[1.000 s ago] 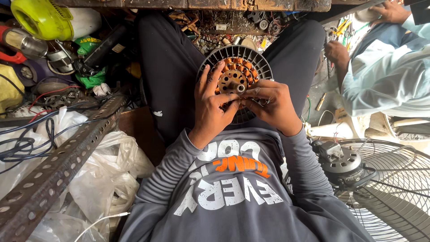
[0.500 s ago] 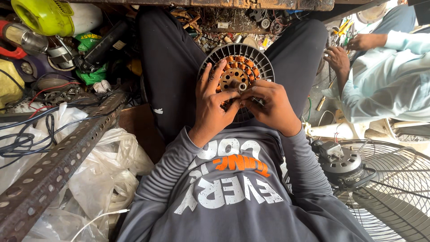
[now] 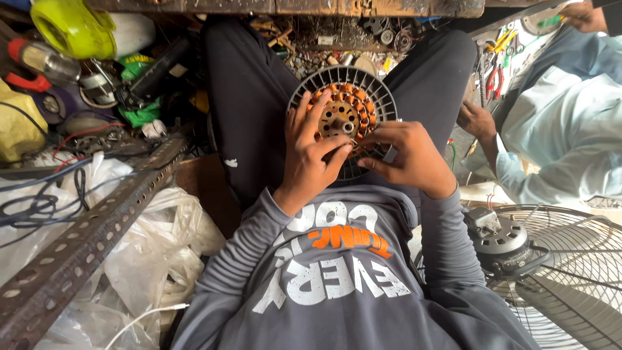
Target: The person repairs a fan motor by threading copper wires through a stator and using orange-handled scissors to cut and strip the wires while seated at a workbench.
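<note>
A round fan motor stator (image 3: 343, 104) with copper-orange windings and a dark slotted rim rests on my lap between my thighs. My left hand (image 3: 310, 152) lies over its left side, fingers spread on the windings and rim. My right hand (image 3: 405, 155) covers the lower right edge, its thumb and fingertips pinched together at the windings beside the metal hub. What the fingertips pinch is too small to tell.
A perforated metal angle bar (image 3: 91, 233) slants across the lower left over white plastic bags (image 3: 149, 259). Tools, wires and a yellow-green object (image 3: 68, 26) clutter the upper left. A wire fan guard with its motor (image 3: 499, 236) sits at lower right. Another person in a light shirt (image 3: 557, 136) sits at right.
My hands stay on the stator, with slight finger shifts. The other person's raised hand has moved up toward the top right corner.
</note>
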